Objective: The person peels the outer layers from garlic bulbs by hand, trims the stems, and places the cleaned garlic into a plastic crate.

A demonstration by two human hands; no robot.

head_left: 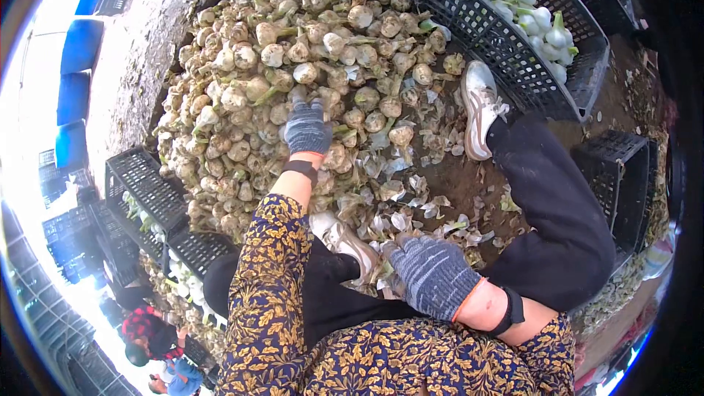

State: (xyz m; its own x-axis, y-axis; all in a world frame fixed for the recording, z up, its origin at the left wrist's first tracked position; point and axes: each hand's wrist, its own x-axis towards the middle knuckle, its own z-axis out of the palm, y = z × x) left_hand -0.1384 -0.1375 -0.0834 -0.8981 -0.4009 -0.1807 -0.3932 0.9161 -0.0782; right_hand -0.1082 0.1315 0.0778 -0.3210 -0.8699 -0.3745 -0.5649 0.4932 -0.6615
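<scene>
My left hand (306, 128), in a grey knitted glove, reaches onto a big heap of unpeeled garlic bulbs (242, 95). Its fingertips blend in among the bulbs, so whether it grips one is hidden. Near my lap, my right hand (434, 275), gloved the same way, is held with its fingers bent and pointing left. Whatever lies under those fingers is too hidden to name. Loose garlic skins (396, 213) are scattered between my two shoes, on the ground in front of the right hand.
A black crate (506, 44) with clean white garlic bulbs (539, 22) stands at the upper right. Another black crate (623, 176) is at the right edge. More crates (150, 187) stand at the left. Two people (150, 330) are at the lower left.
</scene>
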